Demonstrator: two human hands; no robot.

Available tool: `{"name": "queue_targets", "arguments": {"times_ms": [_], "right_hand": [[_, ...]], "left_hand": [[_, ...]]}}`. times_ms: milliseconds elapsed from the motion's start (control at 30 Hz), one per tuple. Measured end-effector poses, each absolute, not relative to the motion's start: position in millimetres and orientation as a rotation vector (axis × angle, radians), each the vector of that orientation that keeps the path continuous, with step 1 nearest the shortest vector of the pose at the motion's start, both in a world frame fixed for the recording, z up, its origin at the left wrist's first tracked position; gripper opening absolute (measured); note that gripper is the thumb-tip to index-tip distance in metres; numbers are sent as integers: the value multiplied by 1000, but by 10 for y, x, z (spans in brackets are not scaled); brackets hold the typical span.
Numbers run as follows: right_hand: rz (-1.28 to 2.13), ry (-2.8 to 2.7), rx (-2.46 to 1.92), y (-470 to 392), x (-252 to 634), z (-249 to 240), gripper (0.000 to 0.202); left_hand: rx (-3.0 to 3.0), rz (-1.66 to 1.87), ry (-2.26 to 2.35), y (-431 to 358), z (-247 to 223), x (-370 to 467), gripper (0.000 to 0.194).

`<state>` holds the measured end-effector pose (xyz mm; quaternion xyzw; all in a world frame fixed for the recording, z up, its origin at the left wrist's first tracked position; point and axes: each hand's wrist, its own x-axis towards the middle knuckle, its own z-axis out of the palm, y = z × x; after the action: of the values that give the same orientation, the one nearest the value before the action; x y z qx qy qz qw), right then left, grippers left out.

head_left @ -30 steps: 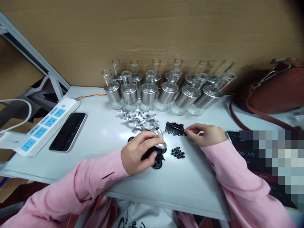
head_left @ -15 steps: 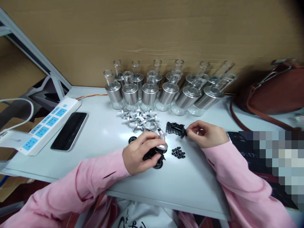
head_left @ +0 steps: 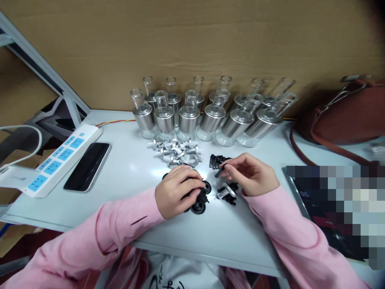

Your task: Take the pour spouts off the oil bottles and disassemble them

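Observation:
My left hand (head_left: 179, 190) curls over a pile of round black parts (head_left: 198, 208), its fingertips closed on a black ribbed piece (head_left: 202, 197). Much of that pile is hidden under the palm. Between the thumb and fingers of my right hand (head_left: 255, 172) is a short black tube (head_left: 220, 171), slanting down to the left. Just behind it lies a row of similar black tubes (head_left: 214, 161). A silver pour spout (head_left: 225, 191) with a round flange rests among small black rings (head_left: 231, 200), below my right fingers. More silver spouts (head_left: 177, 152) are heaped behind my left hand.
Two rows of glass bottles (head_left: 189, 118) with metal sleeves stand along the cardboard at the back. On the left are a phone (head_left: 88, 166) and a white power strip (head_left: 64, 154). A brown bag (head_left: 349, 114) and a dark, partly blurred screen (head_left: 303, 196) are on the right.
The silver spout has left my left hand and now lies on the black rings. My left hand has closed on the black parts. My right hand has moved left, holding a black tube.

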<state>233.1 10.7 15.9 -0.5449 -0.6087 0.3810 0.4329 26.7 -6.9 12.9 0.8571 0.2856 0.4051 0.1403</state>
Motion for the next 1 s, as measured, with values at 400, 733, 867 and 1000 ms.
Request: {"name": "queue_targets", "arguments": {"times_ms": [400,733,867,1000], "right_hand": [[391,-2114,-1398,69,2309,98,6],[373,-2194,-1282,58,2313,91,8],[437,-2133,-1304,45,2297,90,8],[642,-1741,-1363,67,2337,184,6]], "left_hand": [[2523,1101,853,-71,163,259,14],[2533,1095,857,-72,171,256,14],[2531,1096,859,-74,175,257,15],[2499,1142,850,-70,170,262,16]]}}
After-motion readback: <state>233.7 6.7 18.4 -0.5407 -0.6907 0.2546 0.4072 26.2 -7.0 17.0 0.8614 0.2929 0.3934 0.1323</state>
